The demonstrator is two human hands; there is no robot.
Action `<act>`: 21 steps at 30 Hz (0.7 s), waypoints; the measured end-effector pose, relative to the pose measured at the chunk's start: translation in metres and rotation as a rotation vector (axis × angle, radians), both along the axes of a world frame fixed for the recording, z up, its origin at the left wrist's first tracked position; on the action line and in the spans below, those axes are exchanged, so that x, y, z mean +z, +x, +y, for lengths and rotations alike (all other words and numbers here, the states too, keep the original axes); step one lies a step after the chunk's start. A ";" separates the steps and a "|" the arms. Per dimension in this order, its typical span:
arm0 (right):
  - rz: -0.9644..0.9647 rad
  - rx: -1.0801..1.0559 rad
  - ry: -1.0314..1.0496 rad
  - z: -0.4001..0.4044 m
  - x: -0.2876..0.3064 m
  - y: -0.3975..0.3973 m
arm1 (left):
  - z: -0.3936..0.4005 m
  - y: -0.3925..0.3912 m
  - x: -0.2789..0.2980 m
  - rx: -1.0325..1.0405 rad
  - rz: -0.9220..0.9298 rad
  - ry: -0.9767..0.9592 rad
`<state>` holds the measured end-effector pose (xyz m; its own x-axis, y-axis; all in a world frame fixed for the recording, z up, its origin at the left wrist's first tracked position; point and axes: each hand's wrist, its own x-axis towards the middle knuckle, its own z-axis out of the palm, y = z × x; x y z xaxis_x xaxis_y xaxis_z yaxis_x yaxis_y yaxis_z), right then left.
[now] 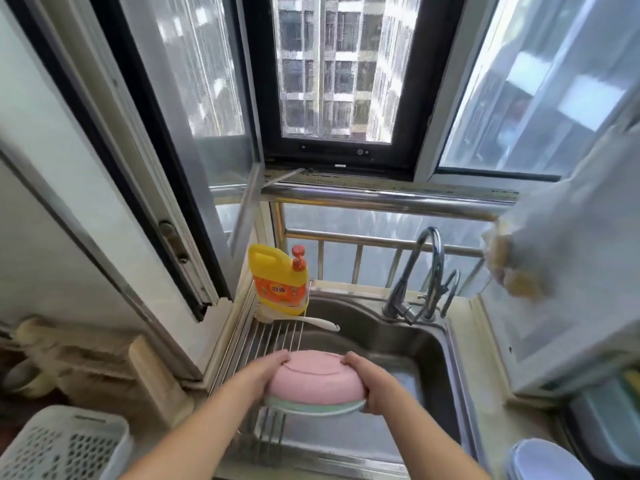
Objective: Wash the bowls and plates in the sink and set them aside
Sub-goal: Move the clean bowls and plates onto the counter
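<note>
Both forearms bare; hands (263, 372) seemingly without gloves.

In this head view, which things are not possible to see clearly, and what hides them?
- Sink floor: mostly covered by the pink bowl, the green plate beneath it and both hands.
- Inside of the pink bowl: it faces down.
- Left hand and right hand fingertips: behind the stack.
- Detergent bottle label: too blurred.
- White basket: cut by the bottom edge.
</note>
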<state>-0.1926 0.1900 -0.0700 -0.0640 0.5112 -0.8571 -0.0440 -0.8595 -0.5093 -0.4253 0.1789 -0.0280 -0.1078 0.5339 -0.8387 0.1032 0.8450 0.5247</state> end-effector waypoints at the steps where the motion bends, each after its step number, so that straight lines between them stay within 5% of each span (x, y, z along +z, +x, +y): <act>1: -0.007 -0.007 -0.009 0.000 0.006 0.009 | 0.004 0.008 0.004 -0.034 0.004 -0.007; 7: -0.163 -0.097 0.203 0.005 0.029 0.057 | 0.036 0.030 -0.002 -0.201 -0.082 0.168; 15: -0.016 -0.291 0.566 -0.004 0.064 0.084 | 0.052 0.052 0.039 -0.366 -0.248 0.471; 21: -0.004 -0.361 0.597 -0.006 0.076 0.084 | 0.055 0.060 0.050 -0.429 -0.187 0.609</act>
